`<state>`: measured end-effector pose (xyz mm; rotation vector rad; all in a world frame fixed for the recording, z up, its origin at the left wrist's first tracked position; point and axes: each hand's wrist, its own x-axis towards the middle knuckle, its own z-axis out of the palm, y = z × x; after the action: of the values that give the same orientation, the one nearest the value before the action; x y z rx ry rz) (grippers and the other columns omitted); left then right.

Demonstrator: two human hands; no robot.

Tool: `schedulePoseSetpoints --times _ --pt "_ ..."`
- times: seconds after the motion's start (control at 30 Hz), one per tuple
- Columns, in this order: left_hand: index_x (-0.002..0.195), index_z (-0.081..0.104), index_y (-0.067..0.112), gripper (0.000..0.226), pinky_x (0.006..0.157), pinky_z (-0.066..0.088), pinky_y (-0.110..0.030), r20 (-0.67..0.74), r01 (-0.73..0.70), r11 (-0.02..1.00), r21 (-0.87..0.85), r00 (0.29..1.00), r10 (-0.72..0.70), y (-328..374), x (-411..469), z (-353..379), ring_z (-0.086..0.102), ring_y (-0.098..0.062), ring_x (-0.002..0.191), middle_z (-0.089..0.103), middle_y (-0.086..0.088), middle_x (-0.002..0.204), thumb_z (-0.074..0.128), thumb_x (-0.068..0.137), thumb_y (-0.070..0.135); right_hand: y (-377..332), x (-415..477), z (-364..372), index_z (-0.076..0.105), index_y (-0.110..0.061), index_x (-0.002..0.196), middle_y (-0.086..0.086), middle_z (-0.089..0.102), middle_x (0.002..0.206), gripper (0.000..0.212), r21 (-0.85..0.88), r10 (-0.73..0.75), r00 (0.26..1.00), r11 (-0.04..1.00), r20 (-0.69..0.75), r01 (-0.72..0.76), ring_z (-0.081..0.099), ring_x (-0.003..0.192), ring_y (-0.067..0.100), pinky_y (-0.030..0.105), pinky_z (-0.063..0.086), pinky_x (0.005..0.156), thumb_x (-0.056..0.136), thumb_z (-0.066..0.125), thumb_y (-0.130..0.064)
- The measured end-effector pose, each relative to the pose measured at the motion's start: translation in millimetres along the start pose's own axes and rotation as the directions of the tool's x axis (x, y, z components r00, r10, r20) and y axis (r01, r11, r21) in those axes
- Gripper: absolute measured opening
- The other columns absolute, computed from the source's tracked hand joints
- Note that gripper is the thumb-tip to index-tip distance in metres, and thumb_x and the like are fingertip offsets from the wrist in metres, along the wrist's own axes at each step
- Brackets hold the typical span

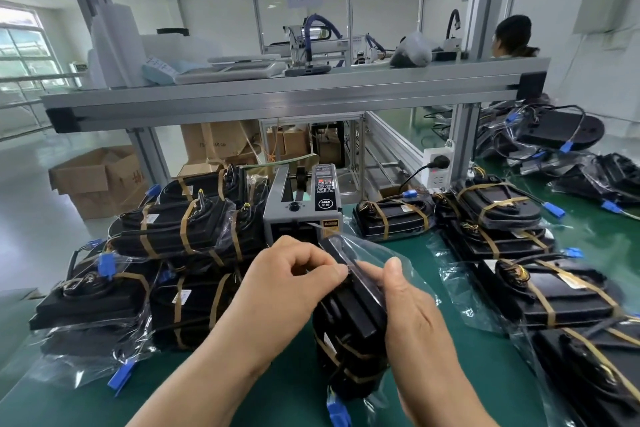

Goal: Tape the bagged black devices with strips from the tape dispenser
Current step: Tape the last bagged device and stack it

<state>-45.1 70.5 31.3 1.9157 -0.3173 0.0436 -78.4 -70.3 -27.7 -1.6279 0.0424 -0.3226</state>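
1. Head view: bagged black device (349,322) at 6 o'clock on green table (398,250), tape dispenser (303,204) just beyond at 12.
2. Pinching the bag's folded top with left hand (298,274); gripping its right side with curled fingers of right hand (408,308).
3. Seemingly mid-sealing; cannot tell whether tape sits under the pinch.
4. Next, probably: keeping the fold pinned, then smoothing or fetching tape.

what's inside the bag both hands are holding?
A black device with dark cables fills the clear bag; a blue connector sits at its near end. The left hand and right hand pinch the bag's top, covering the device's upper edge.
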Motion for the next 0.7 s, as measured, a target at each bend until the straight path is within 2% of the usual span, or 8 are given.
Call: schedulePoseSetpoints --times 0.1,0.17,0.23,0.4,0.5,0.6,0.7 --pt "0.068 0.074 0.023 0.016 0.086 0.053 -0.036 0.015 0.045 0.995 -0.086 0.999 -0.044 -2.3 0.7 2.5 0.066 -0.014 0.088 0.067 0.01 0.092 0.081 0.074 0.036 -3.5 -3.6 1.9 0.069 -0.059 0.103 -0.019 0.076 0.097 0.055 -0.042 -0.015 1.0 0.999 0.013 0.016 0.069 0.098 -0.002 0.032 0.052 0.091 0.089 0.017 -0.071" --pt "0.067 0.074 0.02 0.019 0.092 0.054 -0.045 0.018 0.06 0.99 -0.13 0.998 -0.058 -1.3 0.6 3.7 0.067 -0.021 0.089 0.068 0.004 0.093 0.078 0.065 0.038 -3.3 -3.9 1.8 0.068 -0.061 0.101 -0.019 0.076 0.098 0.054 -0.039 -0.025 1.0 0.999 0.004 0.025 0.069 0.099 -0.001 0.035 0.052 0.092 0.089 0.016 -0.072" --pt "0.065 0.074 0.02 0.017 0.093 0.053 -0.047 0.008 0.069 0.986 -0.151 0.998 -0.068 -0.5 0.2 5.0 0.067 -0.021 0.086 0.069 0.0 0.093 0.076 0.062 0.036 -2.4 -3.9 1.9 0.066 -0.066 0.099 -0.021 0.075 0.098 0.051 -0.023 -0.035 0.999 0.999 -0.015 0.035 0.069 0.1 0.0 0.037 0.052 0.095 0.088 0.017 -0.074" --pt "0.066 0.076 0.022 0.011 0.087 0.054 -0.036 0.009 0.08 0.989 -0.125 0.997 -0.08 -3.3 1.3 6.9 0.067 -0.015 0.088 0.066 0.01 0.093 0.081 0.075 0.023 0.4 -5.0 2.3 0.065 -0.064 0.104 -0.021 0.075 0.101 0.053 -0.012 -0.05 0.998 0.999 -0.026 0.05 0.068 0.101 -0.001 0.037 0.053 0.094 0.082 0.02 -0.081" --pt "0.066 0.076 0.023 0.008 0.079 0.051 -0.027 -0.005 0.073 0.993 -0.098 0.997 -0.073 -2.7 0.9 8.1 0.067 -0.008 0.086 0.065 0.013 0.092 0.079 0.073 0.025 1.5 -5.5 2.0 0.065 -0.061 0.107 -0.021 0.075 0.099 0.057 -0.009 -0.039 0.999 0.999 -0.037 0.039 0.068 0.098 -0.003 0.034 0.054 0.092 0.08 0.02 -0.083" --pt "0.064 0.075 0.022 0.009 0.077 0.05 -0.026 -0.035 0.053 0.996 -0.068 0.998 -0.056 -3.2 0.8 9.4 0.066 -0.007 0.082 0.064 0.012 0.091 0.079 0.072 0.024 0.2 -6.3 2.2 0.065 -0.063 0.103 -0.023 0.074 0.098 0.054 -0.017 -0.034 0.998 0.999 -0.044 0.033 0.068 0.095 -0.005 0.027 0.052 0.084 0.08 0.019 -0.082" --pt "0.061 0.074 0.023 0.015 0.073 0.048 -0.023 -0.063 0.022 1.0 -0.018 0.998 -0.023 -3.3 0.0 11.5 0.064 -0.003 0.078 0.063 0.014 0.088 0.079 0.075 0.022 -0.7 -7.1 3.1 0.068 -0.059 0.101 -0.012 0.076 0.095 0.056 -0.019 -0.044 0.999 0.999 -0.021 0.043 0.07 0.091 0.005 0.035 0.057 0.081 0.084 0.019 -0.078"
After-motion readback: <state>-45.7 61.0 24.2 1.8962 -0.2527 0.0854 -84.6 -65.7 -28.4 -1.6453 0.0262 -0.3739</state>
